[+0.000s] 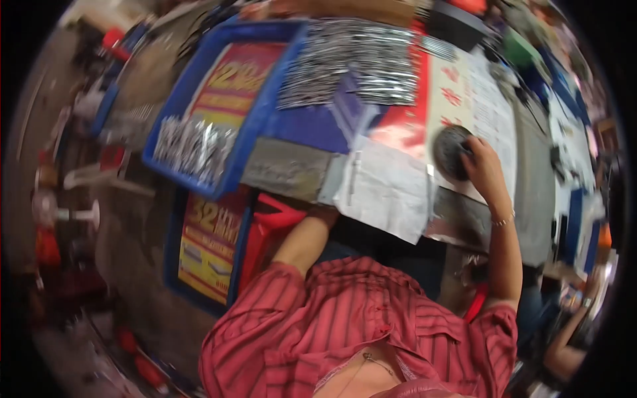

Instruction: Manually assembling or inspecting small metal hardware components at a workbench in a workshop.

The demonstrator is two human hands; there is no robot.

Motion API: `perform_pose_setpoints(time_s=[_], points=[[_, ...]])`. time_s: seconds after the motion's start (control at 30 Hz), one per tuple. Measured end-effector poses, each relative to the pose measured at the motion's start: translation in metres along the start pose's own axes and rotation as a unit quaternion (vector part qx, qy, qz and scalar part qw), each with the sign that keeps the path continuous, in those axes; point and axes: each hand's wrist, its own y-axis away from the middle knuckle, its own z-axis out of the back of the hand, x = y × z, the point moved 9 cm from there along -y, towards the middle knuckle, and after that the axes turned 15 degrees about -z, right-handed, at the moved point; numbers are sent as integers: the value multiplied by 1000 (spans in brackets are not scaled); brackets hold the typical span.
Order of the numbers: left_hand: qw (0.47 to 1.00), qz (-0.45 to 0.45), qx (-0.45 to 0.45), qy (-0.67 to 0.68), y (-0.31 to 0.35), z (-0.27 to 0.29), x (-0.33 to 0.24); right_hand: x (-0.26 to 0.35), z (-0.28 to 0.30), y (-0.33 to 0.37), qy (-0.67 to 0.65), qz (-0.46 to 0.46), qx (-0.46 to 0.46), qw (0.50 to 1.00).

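My right hand (483, 167) is at the right part of the table, its fingers closed on the rim of a dark, round, flat disc (451, 152). That disc rests over a red and cream printed sheet (441, 93). My left hand (323, 213) reaches to the near table edge; its fingers are hidden under the edge and the papers. Between the hands, a creased white paper (385, 186) hangs partly over the near edge. Beyond it lies a wide pile of thin, shiny metal strips (352, 60). Motion blur softens the details.
A blue tray (265, 99) at the left holds a printed sheet and a heap of shiny metal pieces (196, 146). Below it stands another blue tray (174, 265) with a printed sheet. A red stool or chair part (262, 235) is beside it. Another person's arm (570, 338) shows at far right.
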Motion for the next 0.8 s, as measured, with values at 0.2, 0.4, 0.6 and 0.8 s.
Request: perform_pose_setpoints(time_s=[0.2, 0.4, 0.6, 0.8], points=[[973, 127, 173, 81, 46, 29, -14, -3, -18, -12, 19, 11, 44, 999], [976, 45, 56, 207, 106, 122, -54, -21, -23, -24, 62, 24, 32, 997], [975, 51, -215, -28, 96, 344, -42, -22, -15, -30, 35, -43, 54, 997], [974, 105, -80, -184, 69, 360, 65, -28, -8, -23, -72, -48, 85, 993]])
